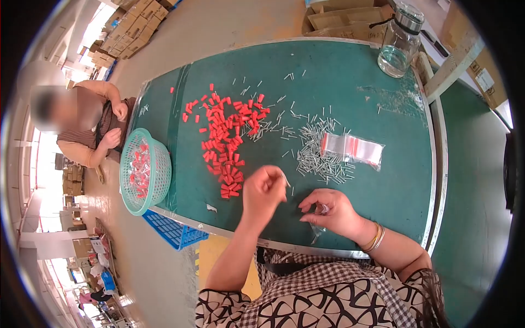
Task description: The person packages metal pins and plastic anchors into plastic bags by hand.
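Note:
My left hand (264,192) is closed in a pinch just above the table, beside the red plastic plugs (219,123). A thin pale sliver shows at its fingertips, too small to name. My right hand (333,212) is curled round a small clear plastic bag (317,234), which hangs below the fingers near the table's front edge. Beyond my hands lies a heap of small metal screws (314,147), with more strewn towards the red plugs. A stack of clear zip bags (353,148) with red strips rests on the right part of the heap.
At the green table's (262,65) left end stands a mint basket (167,175) holding bagged red pieces. A blue crate (178,232) sits below. A glass bottle (395,52) stands at the far right corner. Another person (82,120) sits beyond the left edge. Cardboard boxes (344,22) stand behind.

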Demonstrator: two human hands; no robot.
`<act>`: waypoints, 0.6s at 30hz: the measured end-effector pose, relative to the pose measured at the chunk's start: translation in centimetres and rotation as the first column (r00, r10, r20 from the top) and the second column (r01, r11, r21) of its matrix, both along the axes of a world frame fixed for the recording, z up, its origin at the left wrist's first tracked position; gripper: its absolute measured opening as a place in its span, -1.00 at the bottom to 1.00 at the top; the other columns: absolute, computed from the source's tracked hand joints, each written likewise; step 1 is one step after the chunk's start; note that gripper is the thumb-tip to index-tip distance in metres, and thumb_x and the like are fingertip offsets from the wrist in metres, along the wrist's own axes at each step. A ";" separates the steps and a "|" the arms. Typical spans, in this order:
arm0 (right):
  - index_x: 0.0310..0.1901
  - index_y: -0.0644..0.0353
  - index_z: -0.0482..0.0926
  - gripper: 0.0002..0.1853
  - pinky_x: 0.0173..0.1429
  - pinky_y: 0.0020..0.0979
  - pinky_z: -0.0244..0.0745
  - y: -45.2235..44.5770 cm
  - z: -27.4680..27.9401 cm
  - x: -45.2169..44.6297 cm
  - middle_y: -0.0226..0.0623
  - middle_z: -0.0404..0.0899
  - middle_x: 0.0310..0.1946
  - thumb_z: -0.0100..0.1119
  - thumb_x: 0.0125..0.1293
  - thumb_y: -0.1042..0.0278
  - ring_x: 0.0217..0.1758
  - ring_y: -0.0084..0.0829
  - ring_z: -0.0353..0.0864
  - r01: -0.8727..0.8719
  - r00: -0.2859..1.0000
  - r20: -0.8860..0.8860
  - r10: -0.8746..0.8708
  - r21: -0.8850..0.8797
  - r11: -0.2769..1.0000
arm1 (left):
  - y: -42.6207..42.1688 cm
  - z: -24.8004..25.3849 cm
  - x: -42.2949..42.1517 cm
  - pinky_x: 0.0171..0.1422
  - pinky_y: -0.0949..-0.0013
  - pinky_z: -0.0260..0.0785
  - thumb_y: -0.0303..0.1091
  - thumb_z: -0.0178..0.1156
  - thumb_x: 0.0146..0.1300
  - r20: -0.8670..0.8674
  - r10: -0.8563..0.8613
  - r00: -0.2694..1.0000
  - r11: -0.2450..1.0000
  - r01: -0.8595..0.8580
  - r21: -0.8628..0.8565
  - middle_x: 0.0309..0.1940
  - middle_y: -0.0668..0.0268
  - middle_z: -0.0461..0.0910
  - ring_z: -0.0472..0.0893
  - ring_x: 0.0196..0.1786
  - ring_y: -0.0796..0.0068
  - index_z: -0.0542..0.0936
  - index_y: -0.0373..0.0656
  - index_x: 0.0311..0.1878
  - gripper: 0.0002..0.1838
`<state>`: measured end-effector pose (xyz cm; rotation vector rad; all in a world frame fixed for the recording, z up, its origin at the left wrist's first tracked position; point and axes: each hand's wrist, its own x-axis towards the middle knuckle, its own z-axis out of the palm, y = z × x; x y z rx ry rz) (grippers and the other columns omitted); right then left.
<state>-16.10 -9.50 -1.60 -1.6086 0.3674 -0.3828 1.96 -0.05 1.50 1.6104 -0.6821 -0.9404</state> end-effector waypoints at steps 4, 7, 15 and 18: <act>-0.16 0.15 0.66 -0.70 -0.31 -0.46 0.49 0.0 -0.1 0.0 -0.39 0.62 -0.34 0.52 0.04 0.46 -0.36 -0.51 0.59 -0.017 0.998 -0.055 0.013 -0.089 0.996 | 2.2 0.2 -3.6 -0.32 0.58 0.39 -0.73 0.07 0.20 0.280 -0.101 0.955 0.968 0.160 -0.194 -0.31 0.36 0.52 0.52 -0.36 0.70 0.50 -0.28 -0.24 -0.85; -0.18 0.17 0.66 -0.74 -0.31 -0.46 0.50 -0.1 1.2 -0.1 -0.36 0.62 -0.32 0.49 0.07 0.44 -0.35 -0.50 0.60 0.024 0.997 -0.074 -0.026 -0.023 0.999 | 2.7 0.0 -3.7 -0.33 0.61 0.36 -0.68 0.09 0.23 0.054 -0.054 0.997 0.986 0.062 -0.156 -0.37 0.43 0.51 0.48 -0.41 0.73 0.51 -0.27 -0.25 -0.90; -0.17 0.17 0.67 -0.66 -0.20 -0.30 0.55 -0.4 3.1 -4.1 -0.27 0.61 -0.26 0.49 -0.01 0.30 -0.31 -0.22 0.62 0.086 0.954 -0.219 -0.206 -0.459 0.884 | 3.9 -3.1 -3.3 -0.43 0.58 0.33 -0.69 0.15 0.18 0.303 -0.012 0.953 0.994 0.043 -0.098 -0.40 0.39 0.50 0.46 -0.49 0.72 0.51 -0.26 -0.25 -0.87; -0.17 0.14 0.66 -0.65 -0.20 -0.26 0.55 0.9 2.7 -5.0 -0.28 0.59 -0.25 0.48 -0.04 0.32 -0.29 -0.20 0.63 0.027 0.932 -0.291 -0.217 -0.541 0.840 | 3.7 -4.0 -3.5 -0.45 0.53 0.35 -0.70 0.23 0.10 0.630 0.001 0.776 0.993 0.073 -0.091 -0.38 0.30 0.53 0.49 -0.51 0.62 0.53 -0.25 -0.27 -0.84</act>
